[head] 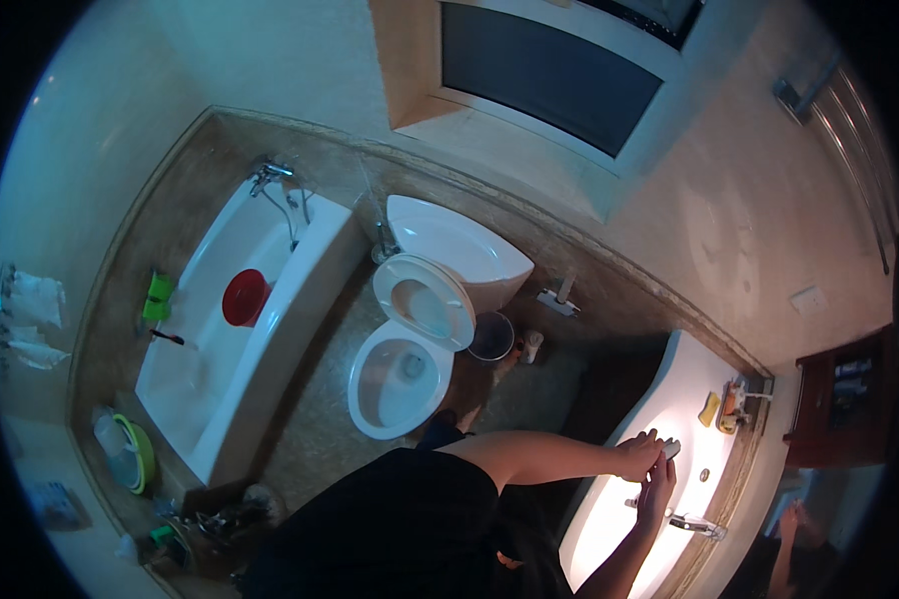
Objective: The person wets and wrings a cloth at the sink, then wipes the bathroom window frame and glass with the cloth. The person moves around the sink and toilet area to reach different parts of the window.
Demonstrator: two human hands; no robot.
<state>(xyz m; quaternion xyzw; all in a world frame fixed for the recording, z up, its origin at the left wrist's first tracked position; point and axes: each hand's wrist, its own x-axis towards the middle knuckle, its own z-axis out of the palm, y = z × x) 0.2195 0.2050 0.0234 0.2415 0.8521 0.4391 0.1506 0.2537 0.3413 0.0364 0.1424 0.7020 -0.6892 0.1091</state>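
Note:
Over the white washbasin, my two hands meet around a small pale object, whose kind I cannot make out. My left hand reaches in with the arm stretched across, its fingers curled at the object's near side. From below comes my right hand, its fingertips up against the same object. A chrome tap stands by my right wrist. Beyond my hands a yellow sponge lies on the basin's ledge, beside a small tray of toiletries.
Behind me are a toilet with its lid raised and a bathtub holding a red basin. A dark bin stands beside the toilet. A green basin sits at the tub's end. A wooden cabinet hangs beyond the washbasin.

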